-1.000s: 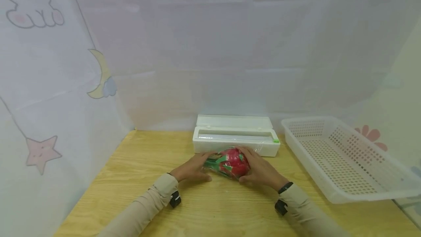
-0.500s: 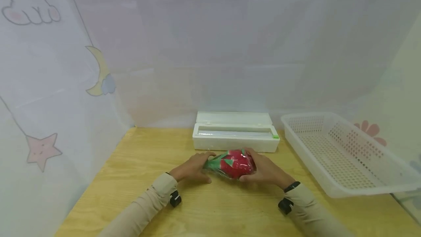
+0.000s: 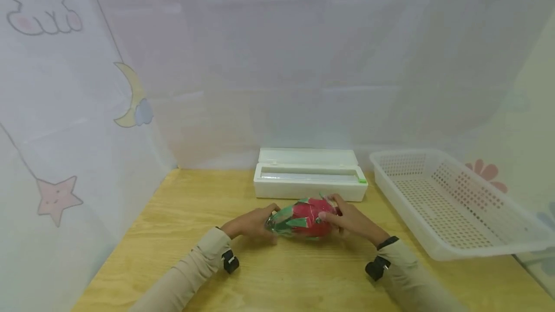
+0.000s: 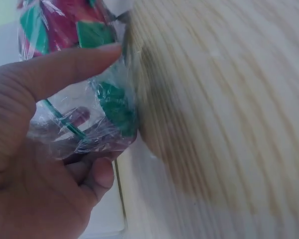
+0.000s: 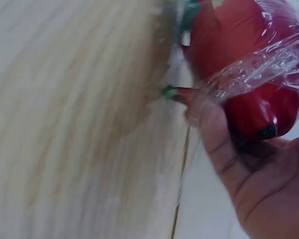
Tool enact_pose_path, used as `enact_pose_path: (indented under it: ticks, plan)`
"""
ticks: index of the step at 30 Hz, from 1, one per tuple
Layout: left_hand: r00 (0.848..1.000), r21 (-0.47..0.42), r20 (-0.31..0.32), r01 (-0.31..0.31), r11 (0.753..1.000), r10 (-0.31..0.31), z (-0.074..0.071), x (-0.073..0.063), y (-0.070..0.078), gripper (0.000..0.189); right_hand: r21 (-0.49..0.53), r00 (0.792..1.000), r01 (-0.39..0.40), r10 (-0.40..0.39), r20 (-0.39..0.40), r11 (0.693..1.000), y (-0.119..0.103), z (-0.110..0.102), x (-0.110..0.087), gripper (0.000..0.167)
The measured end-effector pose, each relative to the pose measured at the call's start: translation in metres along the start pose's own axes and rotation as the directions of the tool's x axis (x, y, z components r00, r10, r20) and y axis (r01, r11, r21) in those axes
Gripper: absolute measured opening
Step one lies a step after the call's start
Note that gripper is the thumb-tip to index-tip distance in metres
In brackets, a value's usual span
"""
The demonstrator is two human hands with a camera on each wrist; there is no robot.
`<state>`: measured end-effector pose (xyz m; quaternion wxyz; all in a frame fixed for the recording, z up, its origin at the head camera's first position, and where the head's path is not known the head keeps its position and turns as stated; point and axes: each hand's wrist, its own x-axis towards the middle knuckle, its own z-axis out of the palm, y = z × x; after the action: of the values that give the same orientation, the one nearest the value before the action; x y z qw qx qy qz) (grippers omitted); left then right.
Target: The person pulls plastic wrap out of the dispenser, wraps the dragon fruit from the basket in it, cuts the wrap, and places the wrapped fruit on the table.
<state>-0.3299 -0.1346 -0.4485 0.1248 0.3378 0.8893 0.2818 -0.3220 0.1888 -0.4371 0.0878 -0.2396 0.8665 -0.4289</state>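
A red dragon fruit (image 3: 306, 219) with green scales, wrapped in clear cling film, lies between both hands just above or on the wooden table. My left hand (image 3: 253, 222) holds its green leafy end; in the left wrist view the thumb (image 4: 74, 67) lies along the film and the fingers curl beneath. The right hand (image 3: 356, 220) grips the rounded red end, its thumb on the fruit's near top side. Close up in the right wrist view, loose film (image 5: 261, 67) stretches over the red skin.
Behind the fruit stands a white cling film box (image 3: 310, 189), lid raised, with a roll inside and a green slider at its right end. A white perforated plastic basket (image 3: 416, 215) sits at the right table edge. Fabric walls close off the back and sides.
The right hand has turned the dragon fruit a little and shifted its thumb up onto the top. The left hand stays at the leafy end.
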Motion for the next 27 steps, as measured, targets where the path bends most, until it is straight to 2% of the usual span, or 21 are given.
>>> enact_pose_path:
  ticks: [3,7,11,15,17,19,20,22,23,24,25,26,27]
  plan:
    - [1.000,-0.040,0.006,-0.005,0.999,0.005,0.000,0.000,-0.001,0.070,0.039,0.998,-0.056,0.055,0.013,0.998,0.000,-0.001,0.005,0.051]
    - [1.000,-0.051,-0.003,-0.007,0.999,0.007,0.004,0.001,-0.003,0.076,0.066,0.989,-0.148,0.149,-0.022,0.987,0.001,0.002,0.011,0.049]
    - [1.000,-0.002,-0.013,0.009,1.000,-0.009,0.008,0.005,-0.006,0.081,0.044,0.972,-0.211,0.214,-0.096,0.977,0.002,0.003,0.016,0.056]
    - [0.999,0.055,-0.052,0.001,0.999,0.001,0.009,0.014,-0.004,0.074,0.018,0.962,-0.226,0.225,-0.156,0.974,0.002,0.000,0.016,0.062]
    - [0.997,0.116,-0.078,0.004,0.993,0.005,0.009,0.019,-0.002,0.065,-0.033,0.962,-0.193,0.183,-0.204,0.981,0.002,-0.003,0.012,0.062]
    - [0.995,0.182,-0.098,0.018,0.983,0.000,0.010,0.023,0.000,0.056,-0.091,0.953,-0.140,0.109,-0.284,0.986,0.001,-0.007,0.005,0.058]
    - [0.994,0.211,-0.106,0.026,0.977,-0.004,0.011,0.024,0.001,0.053,-0.122,0.942,-0.112,0.066,-0.329,0.986,0.001,-0.009,0.000,0.055]
    - [0.993,0.254,-0.117,0.048,0.966,-0.019,0.012,0.025,0.001,0.050,-0.219,0.901,-0.068,-0.034,-0.432,0.973,0.002,-0.012,-0.011,0.045]
    - [0.992,0.264,-0.121,0.054,0.963,-0.022,0.013,0.026,0.001,0.050,-0.251,0.880,-0.054,-0.072,-0.470,0.967,0.002,-0.014,-0.017,0.039]
    - [0.991,0.250,-0.128,0.059,0.966,-0.027,0.013,0.026,0.000,0.051,-0.269,0.867,-0.039,-0.101,-0.488,0.962,0.003,-0.015,-0.023,0.032]
    - [0.991,0.229,-0.133,0.056,0.972,-0.026,0.014,0.026,-0.001,0.052,-0.291,0.867,-0.032,-0.119,-0.485,0.956,0.004,-0.015,-0.029,0.026]
    - [0.990,0.210,-0.136,0.055,0.976,-0.026,0.014,0.026,-0.001,0.052,-0.313,0.878,-0.015,-0.137,-0.459,0.950,0.005,-0.015,-0.035,0.022]
    - [0.990,0.191,-0.136,0.054,0.980,-0.028,0.014,0.026,-0.003,0.053,-0.322,0.898,0.002,-0.144,-0.417,0.947,0.007,-0.015,-0.040,0.020]
